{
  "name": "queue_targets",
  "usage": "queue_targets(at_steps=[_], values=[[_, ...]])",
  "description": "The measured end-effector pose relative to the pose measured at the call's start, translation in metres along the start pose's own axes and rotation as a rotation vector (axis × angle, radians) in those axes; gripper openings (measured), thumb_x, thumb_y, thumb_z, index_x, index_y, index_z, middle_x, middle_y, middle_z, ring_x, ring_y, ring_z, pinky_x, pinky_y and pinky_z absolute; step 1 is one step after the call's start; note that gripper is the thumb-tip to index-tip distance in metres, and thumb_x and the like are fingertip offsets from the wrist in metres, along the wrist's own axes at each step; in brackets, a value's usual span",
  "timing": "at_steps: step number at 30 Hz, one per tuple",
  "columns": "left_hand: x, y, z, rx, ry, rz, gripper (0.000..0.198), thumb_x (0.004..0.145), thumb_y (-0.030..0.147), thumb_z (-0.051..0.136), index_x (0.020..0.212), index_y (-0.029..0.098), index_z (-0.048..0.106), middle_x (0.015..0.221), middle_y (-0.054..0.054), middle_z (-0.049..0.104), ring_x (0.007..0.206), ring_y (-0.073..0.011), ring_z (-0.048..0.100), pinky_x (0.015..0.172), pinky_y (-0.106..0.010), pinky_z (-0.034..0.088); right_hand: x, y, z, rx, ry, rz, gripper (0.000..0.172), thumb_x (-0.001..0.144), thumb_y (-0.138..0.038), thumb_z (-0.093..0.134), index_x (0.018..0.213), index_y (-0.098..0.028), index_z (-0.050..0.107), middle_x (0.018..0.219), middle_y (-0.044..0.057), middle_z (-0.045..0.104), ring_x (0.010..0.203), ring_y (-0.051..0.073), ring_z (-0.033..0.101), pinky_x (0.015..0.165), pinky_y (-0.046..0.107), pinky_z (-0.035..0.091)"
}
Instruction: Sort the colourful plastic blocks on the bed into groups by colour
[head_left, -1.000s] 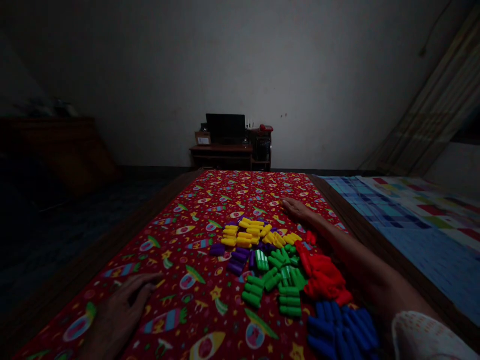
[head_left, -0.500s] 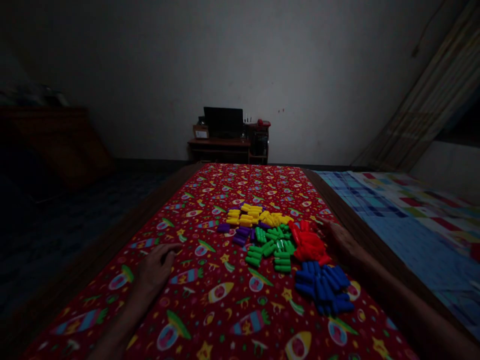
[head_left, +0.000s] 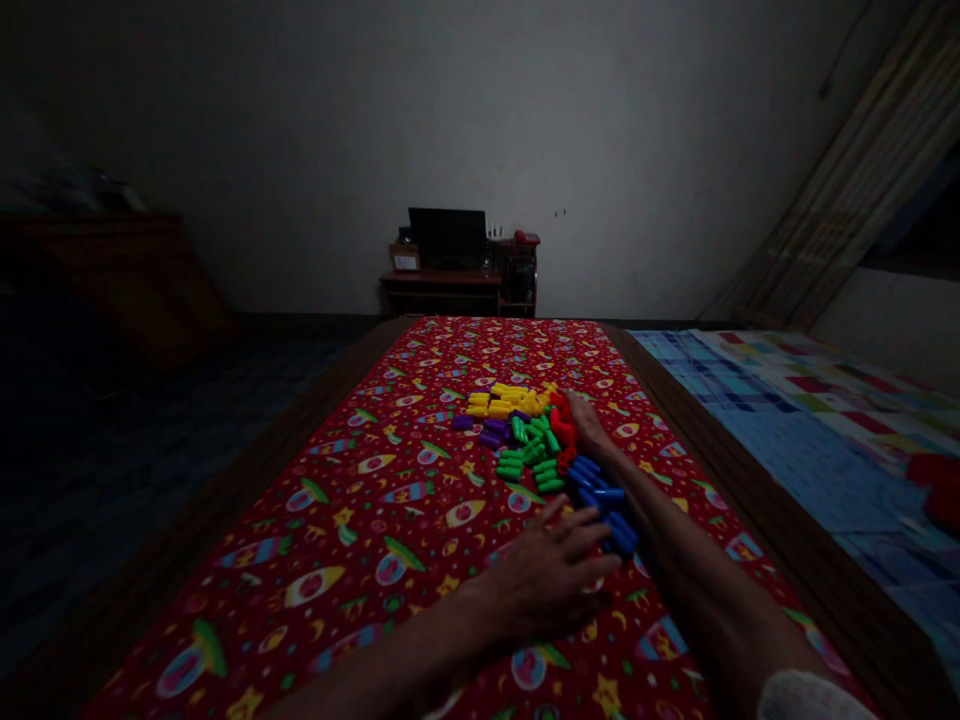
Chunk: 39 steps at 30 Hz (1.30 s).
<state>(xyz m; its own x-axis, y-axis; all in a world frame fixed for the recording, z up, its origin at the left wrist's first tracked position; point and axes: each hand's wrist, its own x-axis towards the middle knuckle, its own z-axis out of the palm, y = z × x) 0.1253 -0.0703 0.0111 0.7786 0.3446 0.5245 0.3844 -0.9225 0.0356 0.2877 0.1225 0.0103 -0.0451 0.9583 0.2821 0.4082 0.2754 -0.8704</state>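
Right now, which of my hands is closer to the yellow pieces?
Right. Your right hand lies by the red pieces, just right of the yellow pieces. Your left hand rests flat on the cloth, nearer you, beside the blue pieces.

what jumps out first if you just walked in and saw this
The bright plastic pieces heaped by colour, yellow, purple, green, red and blue, in the middle of the red patterned cloth. Both hands frame the pile: the left hand flat at its near blue end, the right hand against its right side by the red ones. Beyond, a dark desk stands against the wall.
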Motion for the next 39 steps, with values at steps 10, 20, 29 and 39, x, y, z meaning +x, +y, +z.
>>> queue_targets(at_steps=[10,20,29,39], values=[[0.05,-0.047,0.024,0.204,-0.153,0.046,0.021,0.09,0.037,0.053,0.094,0.018,0.063,0.104,-0.005,0.066,0.116,-0.023,0.052,0.115,-0.049,0.02,-0.014,-0.042,-0.033,0.111,-0.051,-0.037,0.069,0.083,-0.073,0.034,0.109,-0.02,0.069,0.115,0.009,0.069,0.118,0.027,0.057,0.103,0.045,0.04],[0.017,-0.118,-0.011,0.226,-0.078,-0.317,0.028,0.09,0.032,0.049,0.115,0.022,0.059,0.133,-0.006,0.057,0.135,-0.0266,0.036,0.116,-0.057,0.008,-0.164,0.036,-0.078,-0.544,-0.104,-0.189,0.055,0.088,-0.055,0.045,0.133,-0.024,0.053,0.147,0.014,0.041,0.136,0.032,0.037,0.108,0.053,0.036],[-0.009,-0.15,-0.036,0.243,0.149,-0.695,0.032,0.091,0.031,0.045,0.12,0.024,0.058,0.131,-0.009,0.058,0.129,-0.0271,0.044,0.114,-0.056,0.016,-0.092,-0.012,0.023,-0.255,-0.175,-0.536,0.045,0.094,-0.038,0.042,0.135,-0.023,0.05,0.139,0.014,0.049,0.13,0.027,0.045,0.106,0.05,0.039],[-0.095,-0.176,-0.046,-0.102,0.269,-1.038,0.057,0.096,0.047,0.022,0.136,0.013,0.044,0.142,-0.016,0.047,0.134,-0.0242,0.041,0.113,-0.048,0.029,-0.009,0.003,-0.022,-0.226,0.088,-0.132,0.064,0.09,-0.061,0.031,0.128,-0.016,0.056,0.132,0.016,0.057,0.125,0.029,0.05,0.107,0.051,0.035]])
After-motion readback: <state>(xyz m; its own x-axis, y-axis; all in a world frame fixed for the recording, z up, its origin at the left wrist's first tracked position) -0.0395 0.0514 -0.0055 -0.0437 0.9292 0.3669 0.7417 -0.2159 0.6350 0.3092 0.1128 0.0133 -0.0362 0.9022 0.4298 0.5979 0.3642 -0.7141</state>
